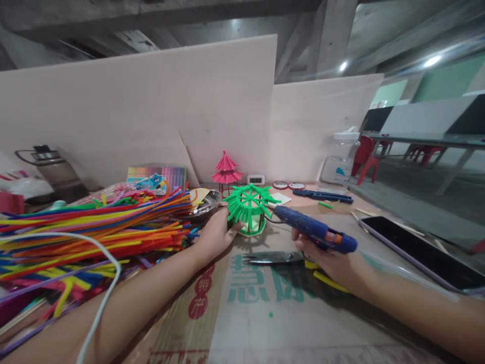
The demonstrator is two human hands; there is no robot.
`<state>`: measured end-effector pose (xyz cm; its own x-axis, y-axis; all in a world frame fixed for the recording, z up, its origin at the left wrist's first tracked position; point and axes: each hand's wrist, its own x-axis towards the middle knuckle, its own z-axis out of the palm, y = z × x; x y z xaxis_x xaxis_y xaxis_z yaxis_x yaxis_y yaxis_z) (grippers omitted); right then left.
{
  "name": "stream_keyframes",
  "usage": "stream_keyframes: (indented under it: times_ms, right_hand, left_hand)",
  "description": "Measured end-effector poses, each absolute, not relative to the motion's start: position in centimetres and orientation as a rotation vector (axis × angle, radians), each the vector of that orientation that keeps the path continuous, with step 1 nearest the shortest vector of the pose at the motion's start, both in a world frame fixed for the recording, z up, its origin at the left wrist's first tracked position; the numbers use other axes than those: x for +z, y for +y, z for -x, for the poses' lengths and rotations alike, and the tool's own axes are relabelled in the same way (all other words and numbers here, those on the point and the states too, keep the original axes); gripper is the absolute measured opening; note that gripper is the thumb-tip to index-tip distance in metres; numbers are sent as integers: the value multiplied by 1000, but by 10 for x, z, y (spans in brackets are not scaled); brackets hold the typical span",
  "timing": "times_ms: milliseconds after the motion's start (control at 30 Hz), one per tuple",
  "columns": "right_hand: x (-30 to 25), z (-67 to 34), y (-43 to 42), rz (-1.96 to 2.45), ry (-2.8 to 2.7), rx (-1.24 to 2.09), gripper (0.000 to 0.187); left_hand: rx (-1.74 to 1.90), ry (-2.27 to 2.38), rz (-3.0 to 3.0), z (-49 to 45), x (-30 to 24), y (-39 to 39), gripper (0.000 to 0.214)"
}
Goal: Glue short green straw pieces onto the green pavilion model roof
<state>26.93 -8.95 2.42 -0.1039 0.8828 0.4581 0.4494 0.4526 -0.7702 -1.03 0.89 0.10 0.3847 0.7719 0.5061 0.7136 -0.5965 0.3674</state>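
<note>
A small green pavilion model (250, 202) made of fuzzy pipe cleaners stands in the middle, its ribbed roof partly open between the spokes. My left hand (216, 235) is closed at its left edge, with some fingertips hidden behind the model. In my right hand (308, 247) is a blue glue gun (316, 227), its nozzle pointing left at the right side of the roof. Below the model lie metal pliers (275, 258) with yellow on the handles, partly under my right hand.
Bundles of coloured pipe cleaners (94, 227) fill the left, crossed by a white cable (108, 253). Behind stand a pink pagoda model (226, 169), a small clock (255, 180) and a clear plastic jug (338, 162). A phone (420, 253) and blue cutter (323, 196) lie right.
</note>
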Motion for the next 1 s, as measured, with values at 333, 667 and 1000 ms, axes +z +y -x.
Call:
stream_keyframes:
  times_ms: [333, 667, 1000]
  right_hand:
    - [15, -269, -79, 1210, -1805, 625, 24]
    - [28, -263, -84, 1222, -1742, 701, 43]
    - [4, -268, -78, 1142, -1744, 661, 38]
  left_hand:
    - [970, 1364, -2576, 10, 2, 8, 30]
    - [957, 1346, -2559, 8, 4, 6, 32]
    - [969, 1356, -2521, 8, 5, 6, 39]
